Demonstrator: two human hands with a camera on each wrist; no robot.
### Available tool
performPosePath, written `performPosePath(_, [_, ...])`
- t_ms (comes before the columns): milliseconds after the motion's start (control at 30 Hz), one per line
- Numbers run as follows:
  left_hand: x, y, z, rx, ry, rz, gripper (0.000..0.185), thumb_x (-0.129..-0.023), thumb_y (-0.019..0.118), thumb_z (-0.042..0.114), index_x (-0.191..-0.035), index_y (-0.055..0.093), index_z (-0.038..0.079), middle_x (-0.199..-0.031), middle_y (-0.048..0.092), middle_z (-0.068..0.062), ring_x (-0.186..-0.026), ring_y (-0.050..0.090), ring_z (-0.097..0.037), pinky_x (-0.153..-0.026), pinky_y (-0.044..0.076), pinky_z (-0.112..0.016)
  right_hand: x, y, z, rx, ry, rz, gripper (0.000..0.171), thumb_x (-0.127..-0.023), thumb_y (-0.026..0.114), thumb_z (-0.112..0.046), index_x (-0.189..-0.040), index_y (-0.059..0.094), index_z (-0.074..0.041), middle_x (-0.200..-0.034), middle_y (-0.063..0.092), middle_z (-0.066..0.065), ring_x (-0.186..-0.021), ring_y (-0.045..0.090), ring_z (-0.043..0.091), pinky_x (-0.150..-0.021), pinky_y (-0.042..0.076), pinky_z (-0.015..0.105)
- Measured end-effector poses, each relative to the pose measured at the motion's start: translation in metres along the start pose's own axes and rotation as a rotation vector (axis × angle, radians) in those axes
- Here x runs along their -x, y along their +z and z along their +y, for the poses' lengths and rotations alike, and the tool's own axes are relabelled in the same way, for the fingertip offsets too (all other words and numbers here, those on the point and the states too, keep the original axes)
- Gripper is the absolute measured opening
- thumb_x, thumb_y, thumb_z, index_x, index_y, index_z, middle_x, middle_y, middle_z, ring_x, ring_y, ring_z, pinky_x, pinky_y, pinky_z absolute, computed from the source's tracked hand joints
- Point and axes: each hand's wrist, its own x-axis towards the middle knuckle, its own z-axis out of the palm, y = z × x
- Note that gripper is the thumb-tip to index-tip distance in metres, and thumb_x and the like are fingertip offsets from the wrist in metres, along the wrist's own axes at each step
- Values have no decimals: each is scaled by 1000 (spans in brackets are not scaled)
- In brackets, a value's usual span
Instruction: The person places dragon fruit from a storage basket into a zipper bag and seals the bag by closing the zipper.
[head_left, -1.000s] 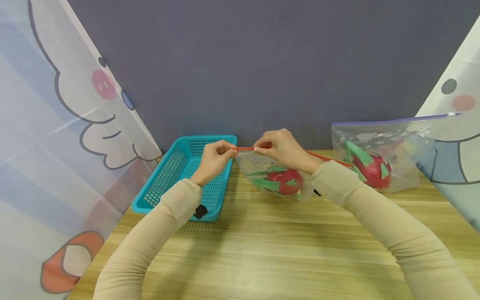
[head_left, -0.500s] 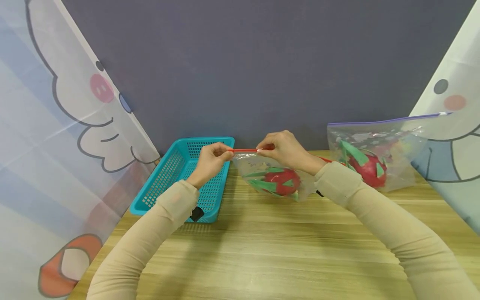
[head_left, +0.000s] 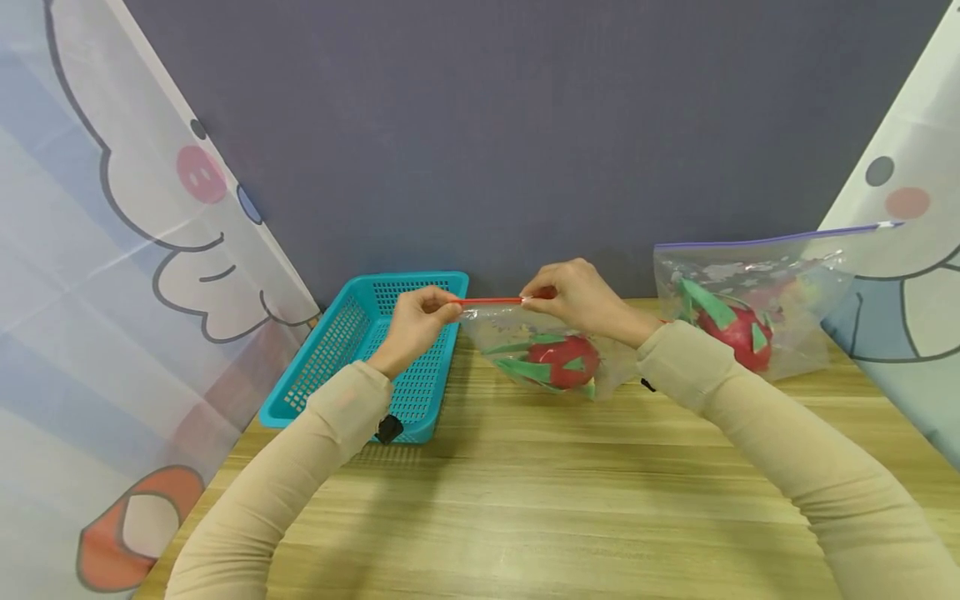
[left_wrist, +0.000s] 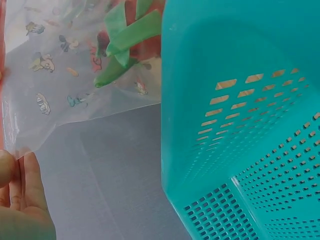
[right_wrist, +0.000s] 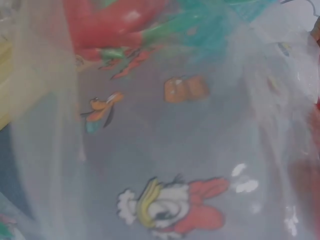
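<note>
A clear zip bag (head_left: 487, 329) with a red zip strip (head_left: 487, 301) holds a red and green dragon fruit (head_left: 566, 362). My left hand (head_left: 416, 323) pinches the strip's left end between thumb and fingers, as the left wrist view shows at the bag's corner. Farther right along the strip, my right hand (head_left: 573, 293) pinches the small white slider (head_left: 524, 301) and covers part of the zip. In the right wrist view, the cartoon-printed film (right_wrist: 150, 150) of the bag fills most of the picture.
A turquoise perforated basket (head_left: 276, 414) stands at the left, beside my left hand. To the right, a second zip bag (head_left: 806, 350) with a purple zip holds another dragon fruit (head_left: 742, 333). A dark wall (head_left: 525, 125) rises behind the wooden table (head_left: 525, 500).
My right hand has slid rightward along the red strip with the slider, widening the stretch between the hands. My left hand keeps its pinch on the end, shifting slightly left.
</note>
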Motion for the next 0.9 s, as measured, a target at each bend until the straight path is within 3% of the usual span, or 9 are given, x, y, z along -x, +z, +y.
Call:
performPosePath(267, [0,-3,0,-8,-10,-1,13,-89,59,10,-100,65,4,-98,66,-14,-93,64,-25,-88,50,-42,5,-6,2,21,-12,-4,15,-84,67,-16,-92,73,-6,-85,69,4,-64,59,12,-61,43,27])
performPosePath(900, [0,-3,2,-31,-36,-7,11,-89,61,12,-97,66,8,-96,66,-10,-95,64,-26,-88,49,-45,17,-14,13,52,-68,26,12,-82,69,-14,-89,73,-6,-82,69,3,-61,58,9,-53,44,24])
